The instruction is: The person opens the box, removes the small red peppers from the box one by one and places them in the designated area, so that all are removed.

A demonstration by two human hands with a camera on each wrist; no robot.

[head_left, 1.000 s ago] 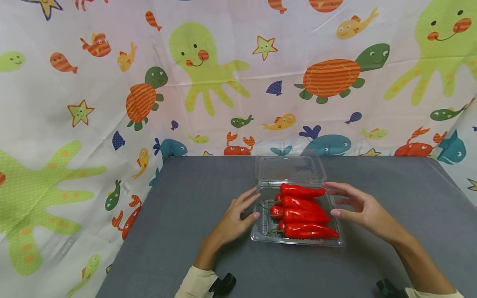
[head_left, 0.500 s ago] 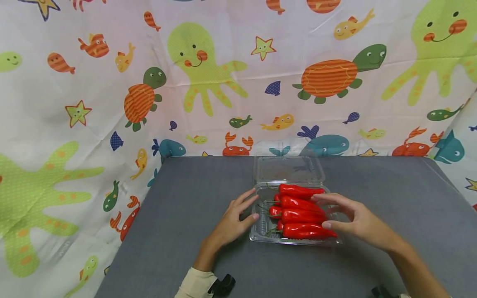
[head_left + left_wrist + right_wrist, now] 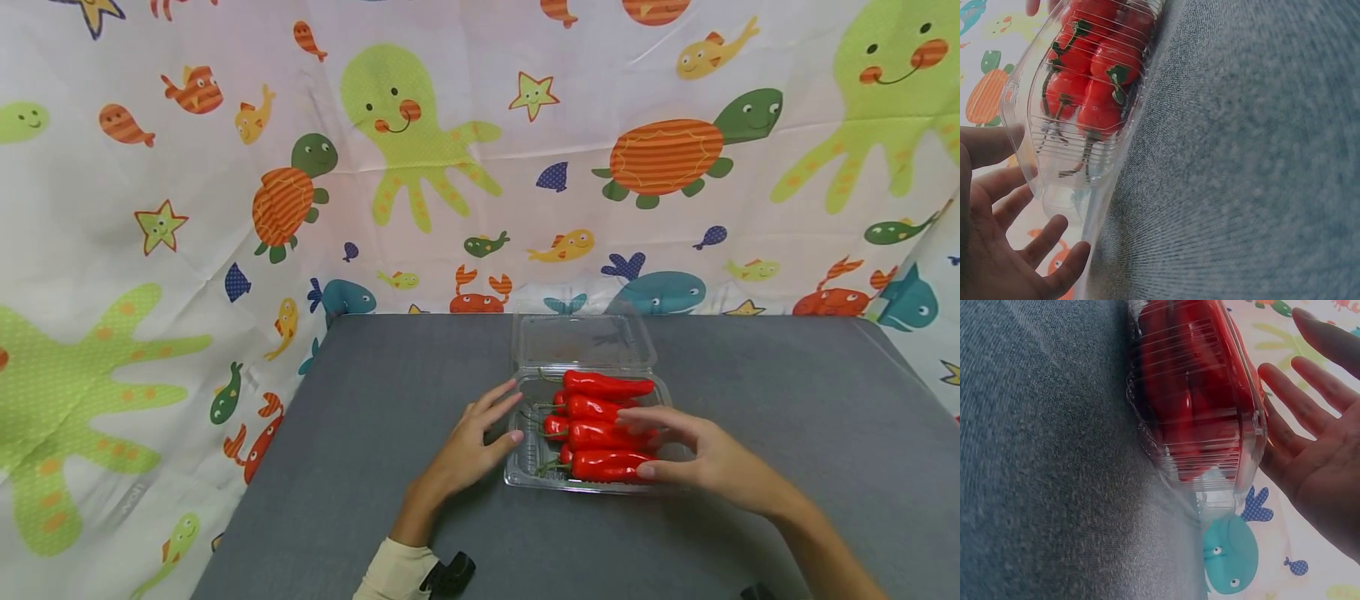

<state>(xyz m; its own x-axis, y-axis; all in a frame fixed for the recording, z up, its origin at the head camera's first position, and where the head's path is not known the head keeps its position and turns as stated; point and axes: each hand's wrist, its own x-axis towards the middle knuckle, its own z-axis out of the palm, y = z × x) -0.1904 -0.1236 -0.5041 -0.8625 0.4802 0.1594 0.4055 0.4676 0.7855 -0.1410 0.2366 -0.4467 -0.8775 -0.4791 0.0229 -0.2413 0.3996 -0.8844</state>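
Several long red peppers lie in stacked rows in a clear plastic clamshell box, green stems pointing left. My left hand stays at the box's left side, fingers spread and fingertips right at the rim. In the left wrist view, that hand has its fingers loosely extended beside the clear wall. My right hand reaches over the box's right side, fingers extended above the peppers and thumb near the front one. The right wrist view has the right hand above the rim with parted fingers, nothing gripped.
The box's transparent lid is folded back behind it, near the far table edge. A grey cloth-like surface covers the table. Behind hangs a white curtain printed with sea animals.
My right hand has moved left and slightly nearer, from the box's right rim to over the peppers. The left hand, box and peppers have kept their places.
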